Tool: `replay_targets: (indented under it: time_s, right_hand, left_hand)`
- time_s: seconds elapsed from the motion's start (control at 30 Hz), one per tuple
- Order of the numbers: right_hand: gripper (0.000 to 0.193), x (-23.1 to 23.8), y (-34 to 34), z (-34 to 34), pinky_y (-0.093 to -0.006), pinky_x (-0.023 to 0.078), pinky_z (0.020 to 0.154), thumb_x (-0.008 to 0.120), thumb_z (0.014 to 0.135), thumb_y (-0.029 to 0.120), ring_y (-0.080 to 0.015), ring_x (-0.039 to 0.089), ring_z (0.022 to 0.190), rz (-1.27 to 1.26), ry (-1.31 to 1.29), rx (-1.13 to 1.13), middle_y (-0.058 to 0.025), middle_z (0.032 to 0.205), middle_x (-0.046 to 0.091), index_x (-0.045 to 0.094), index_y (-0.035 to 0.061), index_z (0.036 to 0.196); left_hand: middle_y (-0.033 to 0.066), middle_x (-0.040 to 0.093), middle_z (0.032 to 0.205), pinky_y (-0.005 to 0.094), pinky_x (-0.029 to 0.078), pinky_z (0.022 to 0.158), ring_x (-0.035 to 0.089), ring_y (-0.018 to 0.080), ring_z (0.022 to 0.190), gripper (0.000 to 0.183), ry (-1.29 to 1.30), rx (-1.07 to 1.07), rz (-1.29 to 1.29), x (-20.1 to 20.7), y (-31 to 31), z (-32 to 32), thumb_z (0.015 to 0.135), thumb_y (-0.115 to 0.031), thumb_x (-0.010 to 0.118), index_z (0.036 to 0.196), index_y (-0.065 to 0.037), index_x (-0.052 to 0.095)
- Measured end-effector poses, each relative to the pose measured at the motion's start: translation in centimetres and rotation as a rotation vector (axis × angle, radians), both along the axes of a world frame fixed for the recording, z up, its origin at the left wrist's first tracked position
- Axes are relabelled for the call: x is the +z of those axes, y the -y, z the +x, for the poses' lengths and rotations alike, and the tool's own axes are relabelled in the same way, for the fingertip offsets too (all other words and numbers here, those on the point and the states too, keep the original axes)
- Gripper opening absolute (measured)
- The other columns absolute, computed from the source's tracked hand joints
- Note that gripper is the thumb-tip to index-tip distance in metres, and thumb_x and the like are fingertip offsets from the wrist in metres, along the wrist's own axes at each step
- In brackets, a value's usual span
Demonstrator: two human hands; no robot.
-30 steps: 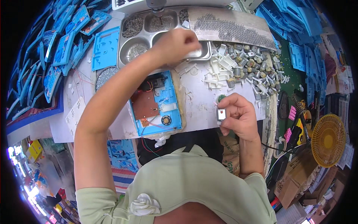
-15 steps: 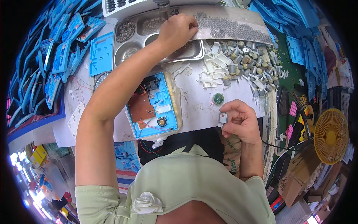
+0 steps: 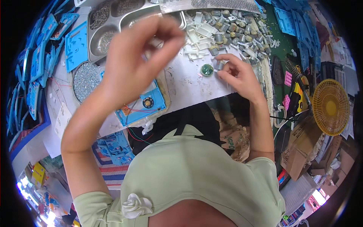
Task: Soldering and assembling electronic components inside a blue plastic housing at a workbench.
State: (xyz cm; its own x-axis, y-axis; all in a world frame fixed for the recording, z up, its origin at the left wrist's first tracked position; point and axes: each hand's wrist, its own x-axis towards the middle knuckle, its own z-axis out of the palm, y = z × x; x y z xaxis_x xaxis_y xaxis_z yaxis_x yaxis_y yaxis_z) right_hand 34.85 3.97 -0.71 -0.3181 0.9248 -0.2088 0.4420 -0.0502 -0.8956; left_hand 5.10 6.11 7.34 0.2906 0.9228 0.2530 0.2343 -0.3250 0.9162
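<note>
My left hand (image 3: 138, 56) is lifted over the blue plastic housing (image 3: 156, 99), in front of the steel compartment tray (image 3: 108, 27). It is smeared by motion, with thumb and fingertips pinched together; whether something small sits between them I cannot make out. A small grey motor (image 3: 219, 65) is held between the thumb and fingers of my right hand (image 3: 241, 77), just above the white work surface. Close beside it lies a small round green dish (image 3: 207, 70). My left arm and hand cover much of the housing, but a round black speaker (image 3: 148, 102) shows inside.
Many small motors (image 3: 236, 36) and white plastic parts (image 3: 200, 34) are heaped at the back right. A metal strip (image 3: 177, 6) bearing small metal pieces lies behind them. At left are a round tin of tiny metal parts (image 3: 87, 81) and stacked blue casings (image 3: 33, 90). A yellow fan (image 3: 331, 108) stands right.
My left hand has come back from the metal strip toward me, rising above the housing. My right hand, still holding the motor, has moved closer to the green dish. The whole view has shifted.
</note>
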Motion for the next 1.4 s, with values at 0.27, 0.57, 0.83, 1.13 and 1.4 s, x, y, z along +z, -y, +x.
replay_targets:
  time_s: [0.27, 0.57, 0.83, 1.13, 1.4]
  right_hand:
    - [0.037, 0.8, -2.5, -1.8, -0.0279, 0.041, 0.058, 0.071, 0.085, 0.007, -0.0094, 0.049, 0.06, 0.171, 0.366, 0.34, 0.0015, 0.066, 0.048, 0.067, 0.0101, 0.122]
    - [0.042, 3.0, -2.8, -2.5, -0.025, 0.043, 0.06, 0.071, 0.085, 0.005, -0.0046, 0.057, 0.067, -0.031, 0.225, 0.265, 0.0035, 0.076, 0.063, 0.062, 0.0043, 0.126]
    - [0.048, 2.3, 4.3, -12.0, -0.0205, 0.047, 0.066, 0.072, 0.093, 0.003, -0.0068, 0.059, 0.069, -0.555, -0.643, 0.155, 0.0012, 0.076, 0.061, 0.054, -0.0019, 0.137]
    - [0.046, 1.6, 3.8, -12.6, -0.022, 0.048, 0.065, 0.075, 0.092, 0.004, -0.0067, 0.059, 0.071, -0.472, -0.478, 0.249, 0.0006, 0.081, 0.063, 0.057, 0.0003, 0.133]
    - [0.043, 3.0, 3.2, -13.3, -0.0317, 0.052, 0.062, 0.082, 0.079, 0.002, -0.0222, 0.064, 0.067, 0.395, -0.084, 0.419, -0.0077, 0.088, 0.069, 0.067, 0.0049, 0.118]
  left_hand:
    - [0.0111, 0.069, 0.105, 0.0236, 0.056, 0.073, 0.066, 0.0132, 0.093, 0.013, 0.182, 0.13, -0.477, -3.1, 11.7, -5.4, 0.091, 0.006, 0.069, 0.104, 0.005, 0.07]
    - [0.0053, 0.07, 0.097, 0.0248, 0.057, 0.074, 0.067, 0.0123, 0.087, 0.018, 0.166, 0.249, -0.413, -5.4, 13.9, -3.4, 0.089, 0.004, 0.071, 0.107, 0.0, 0.071]
    - [0.0032, 0.064, 0.105, 0.0231, 0.053, 0.08, 0.064, 0.0088, 0.093, 0.032, 0.209, 0.213, -0.474, -5.8, 13.4, -3.3, 0.092, 0.005, 0.07, 0.119, -0.003, 0.056]
    - [0.0047, 0.067, 0.098, 0.0254, 0.058, 0.074, 0.065, 0.0092, 0.085, 0.03, 0.24, 0.243, -0.376, -6.5, 13.5, -3.4, 0.09, 0.004, 0.072, 0.117, -0.002, 0.061]
    - [0.0092, 0.068, 0.09, 0.0353, 0.055, 0.067, 0.069, 0.0261, 0.078, 0.027, -0.097, 0.331, 0.24, -7.7, 12.8, -3.9, 0.081, 0.005, 0.076, 0.104, -0.004, 0.065]
